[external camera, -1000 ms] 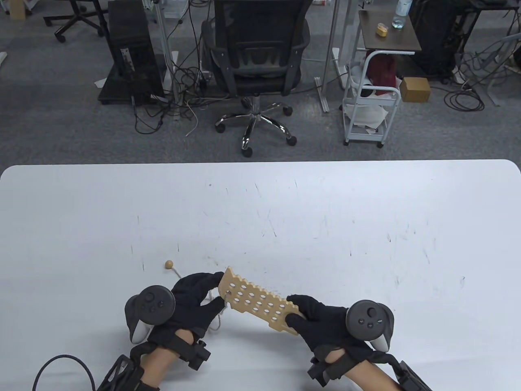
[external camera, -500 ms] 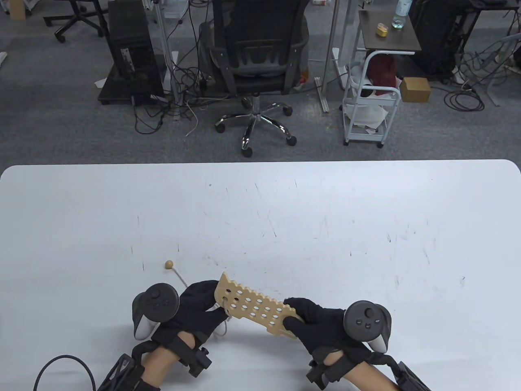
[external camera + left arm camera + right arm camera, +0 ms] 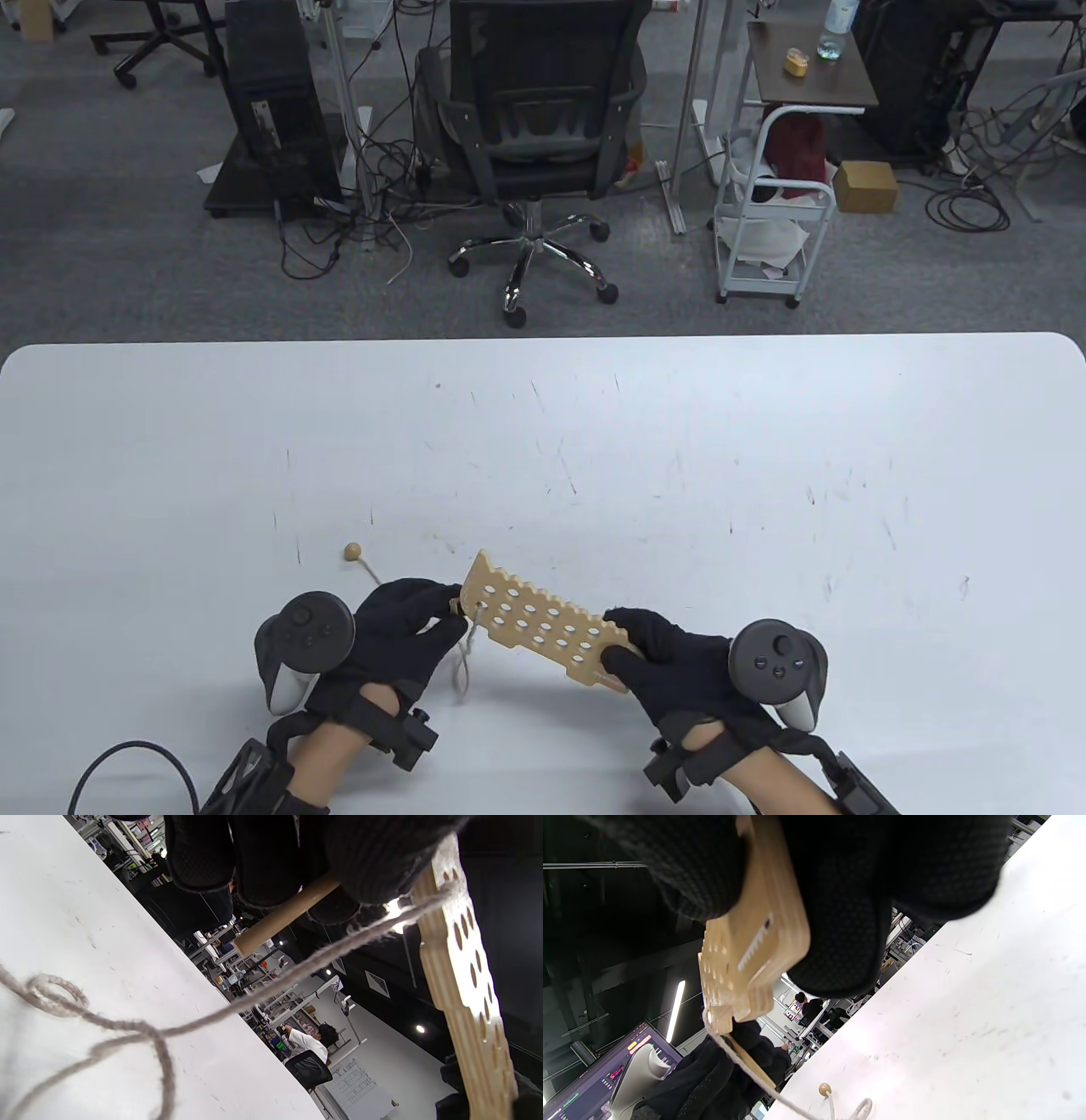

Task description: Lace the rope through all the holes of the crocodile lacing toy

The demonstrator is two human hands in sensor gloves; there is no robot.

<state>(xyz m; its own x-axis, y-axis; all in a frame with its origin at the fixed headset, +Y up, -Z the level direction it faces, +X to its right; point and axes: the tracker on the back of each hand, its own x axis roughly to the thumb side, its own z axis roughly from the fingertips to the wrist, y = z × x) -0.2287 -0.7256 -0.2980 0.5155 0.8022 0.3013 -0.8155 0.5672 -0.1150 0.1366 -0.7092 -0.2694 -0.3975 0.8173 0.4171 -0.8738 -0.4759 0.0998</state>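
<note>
Beyond the white bench point(image 3: 594, 441): grey floor with black office chair point(image 3: 534, 110), white trolley point(image 3: 768, 229), computer tower point(image 3: 271, 110) and loose cables. Near edge of bench: left hand point(image 3: 399, 632), palm-side fingers pinching a wooden needle point(image 3: 284, 916) at the board's end; right hand point(image 3: 670, 666), fingers and thumb clamped on the opposite end. Crocodile lacing toy point(image 3: 543, 624): held off the bench between both hands, long axis running far-left to near-right. Rope point(image 3: 464, 662): passes one end hole, trails to bench; bead end point(image 3: 352, 552) lies beside left hand.
</note>
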